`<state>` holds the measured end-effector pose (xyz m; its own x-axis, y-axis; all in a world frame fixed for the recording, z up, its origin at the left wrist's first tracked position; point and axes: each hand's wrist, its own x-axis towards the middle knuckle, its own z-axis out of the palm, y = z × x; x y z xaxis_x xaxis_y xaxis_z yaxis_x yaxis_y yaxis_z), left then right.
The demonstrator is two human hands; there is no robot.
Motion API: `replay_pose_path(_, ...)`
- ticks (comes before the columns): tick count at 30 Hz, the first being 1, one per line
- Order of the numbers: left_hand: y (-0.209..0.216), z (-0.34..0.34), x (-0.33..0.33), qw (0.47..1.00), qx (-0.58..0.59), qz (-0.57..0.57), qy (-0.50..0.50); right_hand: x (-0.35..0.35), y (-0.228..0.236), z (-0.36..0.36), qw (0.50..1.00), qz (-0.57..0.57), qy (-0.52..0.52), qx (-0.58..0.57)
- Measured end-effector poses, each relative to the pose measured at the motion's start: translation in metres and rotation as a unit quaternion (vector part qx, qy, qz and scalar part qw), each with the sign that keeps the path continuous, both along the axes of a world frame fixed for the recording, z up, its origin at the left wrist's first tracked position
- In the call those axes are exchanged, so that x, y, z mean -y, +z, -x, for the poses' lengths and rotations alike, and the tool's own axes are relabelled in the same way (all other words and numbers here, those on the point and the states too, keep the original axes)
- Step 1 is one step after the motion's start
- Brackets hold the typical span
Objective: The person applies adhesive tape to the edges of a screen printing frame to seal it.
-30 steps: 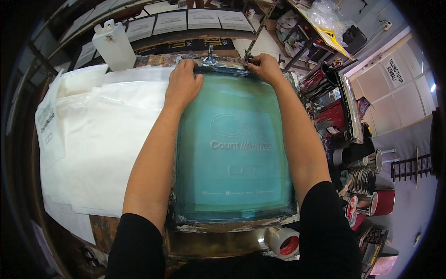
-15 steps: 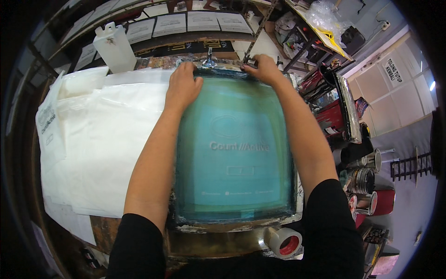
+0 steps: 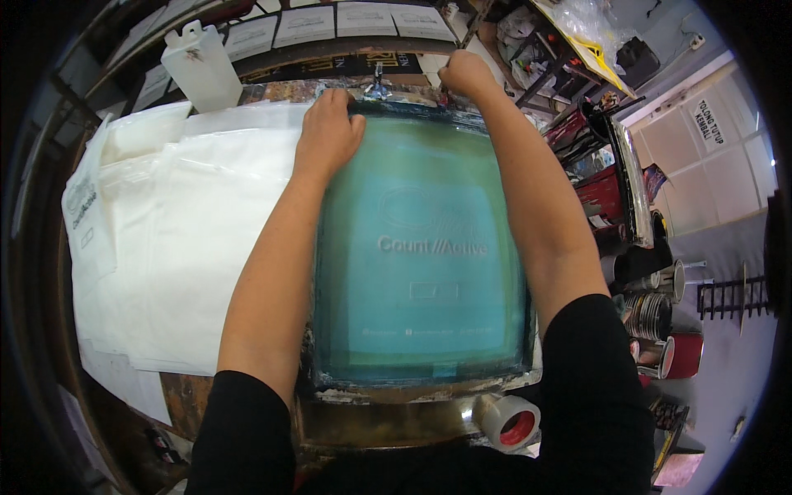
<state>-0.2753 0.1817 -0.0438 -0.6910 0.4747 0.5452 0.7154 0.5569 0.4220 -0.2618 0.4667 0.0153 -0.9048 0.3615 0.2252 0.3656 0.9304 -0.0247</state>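
A silk-screen printing frame (image 3: 421, 198) with a teal-green mesh lies flat in front of me. Pale lettering and outlines show in the mesh. My left hand (image 3: 332, 130) grips the frame's far left corner, its fingers curled over the edge and its thumb toward the mesh. Just beyond the far right part of the frame, my right hand (image 3: 473, 77) is raised with its fingers curled in. Whatever those fingers hold is hidden. Between the hands, a metal clamp (image 3: 379, 87) stands at the frame's far edge.
White plastic sheets (image 3: 198, 256) are stacked at the left. Behind them stands a translucent white jug (image 3: 203, 70). A tape roll (image 3: 510, 422) sits by the near right corner. Printed sheets (image 3: 305, 26) line a far rack; cans (image 3: 648, 318) and frames crowd the right.
My right hand has risen and moved away from the frame's far edge, its fingers more tightly curled. The left hand stays on the corner. The view has shifted slightly.
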Motion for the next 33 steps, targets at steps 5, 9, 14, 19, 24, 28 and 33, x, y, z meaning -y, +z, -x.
replay_pose_path(5, 0.0, 0.002, -0.005, 1.0, 0.009, 0.0, -0.002, -0.025, 0.0, 0.018, 0.982, 0.162, -0.031, 0.091)
replay_pose_path(9, -0.007, 0.006, 0.005, 1.0, 0.013, -0.004, 0.005, -0.021, 0.008, -0.012, 0.976, -0.036, 0.183, 0.11)
replay_pose_path(14, -0.004, 0.004, 0.0, 1.0, 0.013, 0.016, 0.006, -0.039, 0.023, -0.042, 0.913, -0.218, 0.337, 0.073)
replay_pose_path(19, 0.001, 0.001, -0.005, 0.999, 0.037, 0.023, -0.015, -0.047, 0.029, -0.034, 0.9, -0.24, 0.355, 0.084)
replay_pose_path(24, -0.005, 0.002, 0.0, 1.0, 0.005, 0.021, 0.014, -0.011, 0.019, -0.034, 0.968, -0.149, 0.18, 0.088)
replay_pose_path(28, -0.003, 0.003, -0.004, 1.0, 0.005, 0.019, 0.009, -0.016, 0.007, -0.034, 0.978, -0.123, 0.16, 0.054)
replay_pose_path(33, -0.007, 0.007, 0.002, 1.0, 0.017, 0.015, 0.002, -0.018, -0.005, -0.036, 0.967, -0.131, 0.211, 0.059)
